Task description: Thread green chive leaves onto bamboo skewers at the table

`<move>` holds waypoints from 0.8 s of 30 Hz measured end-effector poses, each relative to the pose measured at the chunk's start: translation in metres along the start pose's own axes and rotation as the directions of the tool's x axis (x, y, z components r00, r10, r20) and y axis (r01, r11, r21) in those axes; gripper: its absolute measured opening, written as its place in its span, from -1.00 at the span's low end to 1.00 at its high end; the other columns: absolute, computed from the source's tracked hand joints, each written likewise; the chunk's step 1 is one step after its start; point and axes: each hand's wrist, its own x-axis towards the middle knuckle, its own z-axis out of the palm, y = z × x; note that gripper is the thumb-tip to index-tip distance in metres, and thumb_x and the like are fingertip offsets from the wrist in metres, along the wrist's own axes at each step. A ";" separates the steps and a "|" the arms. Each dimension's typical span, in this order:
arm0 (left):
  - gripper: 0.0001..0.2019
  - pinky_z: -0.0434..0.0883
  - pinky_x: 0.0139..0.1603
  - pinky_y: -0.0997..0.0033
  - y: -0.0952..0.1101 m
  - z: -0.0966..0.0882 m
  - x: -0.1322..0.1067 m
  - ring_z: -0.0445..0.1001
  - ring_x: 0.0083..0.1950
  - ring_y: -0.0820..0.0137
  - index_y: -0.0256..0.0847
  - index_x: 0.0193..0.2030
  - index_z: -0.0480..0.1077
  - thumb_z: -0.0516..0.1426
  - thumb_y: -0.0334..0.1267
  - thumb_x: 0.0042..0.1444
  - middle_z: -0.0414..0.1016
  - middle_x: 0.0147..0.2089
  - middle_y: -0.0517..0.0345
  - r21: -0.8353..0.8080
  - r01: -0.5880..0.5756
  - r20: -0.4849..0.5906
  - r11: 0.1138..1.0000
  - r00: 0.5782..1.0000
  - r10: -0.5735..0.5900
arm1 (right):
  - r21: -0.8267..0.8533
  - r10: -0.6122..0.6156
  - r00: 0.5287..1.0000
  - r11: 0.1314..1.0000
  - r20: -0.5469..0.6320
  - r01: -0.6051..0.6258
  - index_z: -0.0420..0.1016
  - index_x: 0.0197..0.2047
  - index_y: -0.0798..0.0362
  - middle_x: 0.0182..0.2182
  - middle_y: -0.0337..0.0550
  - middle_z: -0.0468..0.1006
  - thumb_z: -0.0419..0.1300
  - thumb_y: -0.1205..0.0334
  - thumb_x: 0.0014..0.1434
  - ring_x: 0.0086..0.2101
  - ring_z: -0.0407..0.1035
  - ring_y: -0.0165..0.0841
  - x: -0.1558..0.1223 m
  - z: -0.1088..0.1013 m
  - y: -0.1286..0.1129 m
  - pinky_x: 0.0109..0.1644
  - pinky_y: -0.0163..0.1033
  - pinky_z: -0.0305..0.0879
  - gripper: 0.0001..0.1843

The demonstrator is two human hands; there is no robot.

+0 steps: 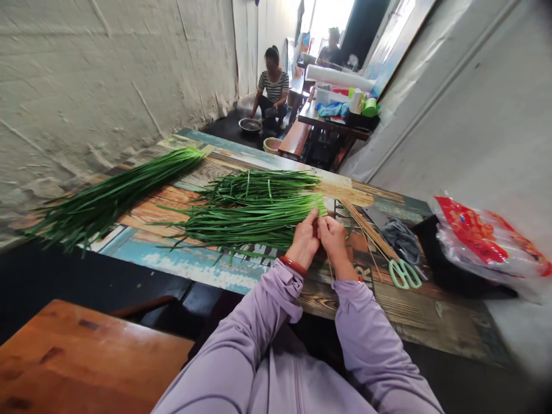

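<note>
A bunch of green garlic chives point(245, 221) lies on the table with its pale cut ends to the right. My left hand point(305, 237) is closed around the chives near those ends. Right beside it, my right hand point(333, 234) pinches at the cut ends, fingers closed. A thin bamboo skewer point(331, 269) shows below the right hand; its tip is hidden. Just behind lies another row of chives point(263, 185), with pale skewer ends point(342, 191) sticking out to the right. A larger loose bunch of chives point(129, 187) rests at the left.
Loose skewers point(371, 231), green-handled scissors point(404, 273) and a grey cloth point(401, 238) lie at the right of the patterned table point(414, 322). Beyond is a red-and-clear plastic package point(491, 238). A wooden stool point(95, 356) stands front left. Further off, a person point(273, 86) crouches by a metal basin point(250, 125).
</note>
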 end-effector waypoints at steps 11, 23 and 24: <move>-0.82 0.44 -0.15 0.43 -0.005 0.003 -0.006 0.47 -0.44 0.51 -0.33 -0.51 0.46 0.39 -0.46 -0.22 0.52 -0.51 0.22 0.024 -0.108 -0.055 0.994 0.993 0.109 | -0.066 -0.016 0.999 0.998 -0.053 0.012 0.17 -0.57 -0.01 -0.64 -0.30 0.23 -0.08 -0.07 0.27 -0.55 0.11 -0.42 -0.006 0.007 0.005 -0.42 -0.26 -0.04 -0.55; -0.83 0.32 -0.39 0.50 -0.001 0.005 -0.005 0.39 -0.55 0.55 -0.31 -0.53 0.40 0.30 -0.48 -0.05 0.45 -0.58 0.25 0.025 -0.037 -0.096 0.999 0.995 0.039 | 0.044 0.018 1.000 0.999 0.021 -0.019 0.24 -0.59 0.01 -0.64 -0.29 0.30 -0.01 -0.05 0.26 -0.55 0.16 -0.43 -0.010 0.001 0.004 -0.41 -0.28 0.04 -0.54; -0.85 0.32 -0.39 0.50 0.000 0.005 -0.005 0.40 -0.55 0.54 -0.31 -0.51 0.40 0.29 -0.47 -0.01 0.46 -0.57 0.24 0.020 -0.031 -0.079 0.999 0.996 0.033 | 0.042 0.015 1.000 0.999 0.015 -0.016 0.27 -0.57 0.02 -0.62 -0.27 0.34 0.00 -0.03 0.26 -0.54 0.19 -0.43 -0.011 0.001 0.005 -0.41 -0.29 0.05 -0.55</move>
